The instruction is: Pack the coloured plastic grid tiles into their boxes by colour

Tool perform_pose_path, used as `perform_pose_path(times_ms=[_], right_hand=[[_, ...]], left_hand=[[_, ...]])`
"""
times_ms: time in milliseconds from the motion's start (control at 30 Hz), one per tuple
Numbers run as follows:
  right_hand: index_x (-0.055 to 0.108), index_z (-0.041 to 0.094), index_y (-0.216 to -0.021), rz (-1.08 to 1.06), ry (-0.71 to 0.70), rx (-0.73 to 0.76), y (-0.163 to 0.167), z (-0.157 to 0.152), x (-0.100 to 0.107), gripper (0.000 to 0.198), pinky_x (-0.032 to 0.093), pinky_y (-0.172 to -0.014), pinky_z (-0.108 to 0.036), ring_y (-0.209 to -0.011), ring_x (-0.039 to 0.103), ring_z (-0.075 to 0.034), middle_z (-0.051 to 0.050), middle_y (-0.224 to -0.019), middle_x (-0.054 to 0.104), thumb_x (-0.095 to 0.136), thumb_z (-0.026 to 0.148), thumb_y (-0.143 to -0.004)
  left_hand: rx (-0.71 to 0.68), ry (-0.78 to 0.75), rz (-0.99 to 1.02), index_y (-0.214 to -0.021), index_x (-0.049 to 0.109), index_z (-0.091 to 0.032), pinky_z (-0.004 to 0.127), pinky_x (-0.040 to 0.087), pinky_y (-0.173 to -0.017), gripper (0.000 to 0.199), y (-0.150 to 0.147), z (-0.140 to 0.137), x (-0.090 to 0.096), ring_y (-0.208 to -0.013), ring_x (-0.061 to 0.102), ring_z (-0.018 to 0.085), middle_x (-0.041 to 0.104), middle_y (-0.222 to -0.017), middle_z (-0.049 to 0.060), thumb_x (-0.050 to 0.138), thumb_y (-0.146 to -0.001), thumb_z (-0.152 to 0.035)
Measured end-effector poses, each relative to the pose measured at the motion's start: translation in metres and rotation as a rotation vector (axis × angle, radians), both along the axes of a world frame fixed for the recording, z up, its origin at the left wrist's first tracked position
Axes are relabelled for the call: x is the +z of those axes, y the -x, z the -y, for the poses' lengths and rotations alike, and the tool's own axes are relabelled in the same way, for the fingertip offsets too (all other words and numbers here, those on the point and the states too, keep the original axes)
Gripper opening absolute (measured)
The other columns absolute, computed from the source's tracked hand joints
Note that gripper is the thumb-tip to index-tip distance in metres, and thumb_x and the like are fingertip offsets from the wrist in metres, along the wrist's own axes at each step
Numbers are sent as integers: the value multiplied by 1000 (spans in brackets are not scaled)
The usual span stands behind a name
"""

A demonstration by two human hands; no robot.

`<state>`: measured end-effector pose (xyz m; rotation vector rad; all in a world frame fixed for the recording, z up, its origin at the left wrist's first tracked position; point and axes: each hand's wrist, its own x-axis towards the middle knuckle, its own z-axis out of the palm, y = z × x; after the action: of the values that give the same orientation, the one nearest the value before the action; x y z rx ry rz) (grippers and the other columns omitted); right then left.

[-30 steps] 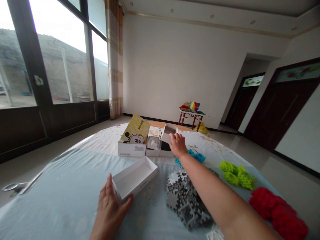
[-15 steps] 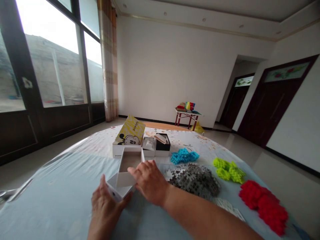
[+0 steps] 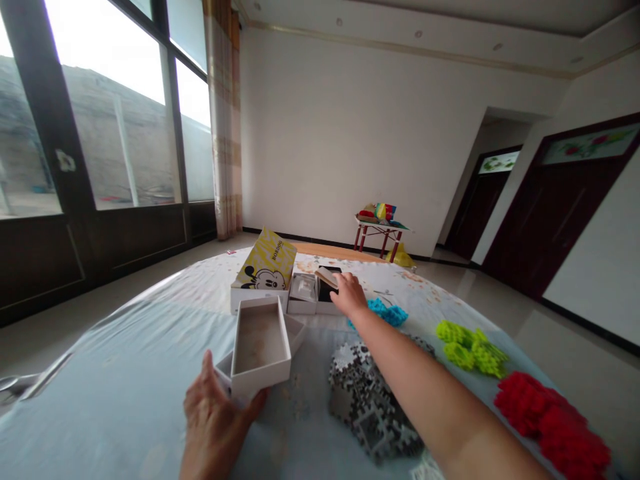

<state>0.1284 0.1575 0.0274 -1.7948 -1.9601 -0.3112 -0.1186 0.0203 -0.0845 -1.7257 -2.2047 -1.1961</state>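
My left hand (image 3: 215,407) is closed round the lower left side of white cardboard box parts, its thumb beneath them. The upper white box (image 3: 260,383) is open, tilted and shows a stained greyish inside; it rests at an angle over another white box part (image 3: 296,333). Farther off, my right hand (image 3: 349,293) reaches to a small box with a black inside (image 3: 325,293). Its bent fingers are at the end of a beige flat piece (image 3: 327,277) lying across that box. What the fingertips grip is hidden.
Behind stand a yellow cartoon box (image 3: 267,267) and a small white box (image 3: 303,288). Grey interlocking pieces (image 3: 373,407) lie under my right forearm. Blue (image 3: 390,312), green (image 3: 473,347) and red bundles (image 3: 553,417) are on the right of the cloth-covered table (image 3: 140,387).
My right hand has left the white box parts and moved forward and right to the black-lined box. The open white box has come nearer, over the other part, beside my left hand.
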Motion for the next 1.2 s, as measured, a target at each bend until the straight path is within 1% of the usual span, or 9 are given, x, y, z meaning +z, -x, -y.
perform_pose_path(times_ms=[100, 233, 333, 467, 733, 867, 1033, 1133, 1200], right_hand=[[51, 24, -116, 82, 113, -92, -11, -21, -14, 47, 40, -80, -33, -103, 48, -24, -9, -110, 57, 64, 27, -72], [55, 26, -111, 94, 133, -90, -14, -28, -26, 36, 38, -75, -32, -97, 52, -23, -6, -96, 65, 62, 24, -75], [58, 28, -109, 110, 119, -64, -16, -24, -22, 32, 37, -75, -31, -97, 52, -22, -4, -93, 66, 61, 24, -77], [59, 30, -109, 125, 98, -21, -20, -4, -6, 33, 37, -76, -29, -97, 52, -21, -3, -94, 67, 63, 26, -76], [57, 29, -115, 83, -75, 188, -38, 84, 36, 40, 36, -82, -32, -96, 51, -22, -1, -100, 66, 63, 22, -77], [54, 28, -119, -38, -123, 332, -46, 135, 44, 40, 36, -85, -34, -98, 51, -20, -3, -100, 65, 61, 23, -80], [53, 26, -119, -146, -63, 587, -62, 203, 26, 36, 40, -87, -33, -99, 49, -18, -3, -103, 63, 56, 30, -83], [54, 25, -118, -192, 31, 687, -72, 238, 8, 33, 41, -88, -34, -101, 48, -19, -5, -102, 63, 53, 31, -85], [53, 25, -118, -224, 101, 723, -77, 257, -1, 32, 41, -88, -34, -102, 48, -20, -5, -101, 63, 52, 29, -86]], left_hand=[[42, 10, -2, -140, 3, -2, 49, 32, -96, 109, 2, -1, 0, -113, 40, 38, 45, -115, 19, 53, -63, -62], [69, 19, -24, -138, 9, 4, 47, 34, -96, 109, 4, -4, -3, -110, 42, 38, 46, -114, 22, 53, -62, -61], [51, 6, -38, -138, 11, 4, 46, 34, -96, 107, 4, -4, -3, -112, 41, 38, 46, -116, 23, 54, -63, -58], [9, 1, -18, -139, 9, 1, 47, 34, -96, 111, 3, -3, -3, -115, 39, 39, 44, -123, 23, 60, -59, -58], [-81, -42, -2, -139, 8, 0, 47, 25, -103, 113, -3, 0, 2, -128, 25, 38, 30, -138, 25, 61, -56, -55], [-91, -14, -3, -140, 6, -3, 45, 21, -105, 115, -6, 5, 6, -131, 20, 37, 25, -142, 23, 62, -55, -56], [-134, 89, -47, -140, 4, -1, 46, 21, -105, 111, 1, 13, 9, -133, 14, 38, 23, -143, 25, 60, -59, -54], [-170, 175, -54, -140, 7, -4, 50, 26, -101, 99, 9, 19, 17, -133, 17, 39, 22, -143, 25, 56, -65, -46], [-178, 154, -55, -139, 15, -3, 51, 28, -100, 88, 11, 24, 28, -130, 22, 39, 29, -139, 25, 52, -69, -41]])
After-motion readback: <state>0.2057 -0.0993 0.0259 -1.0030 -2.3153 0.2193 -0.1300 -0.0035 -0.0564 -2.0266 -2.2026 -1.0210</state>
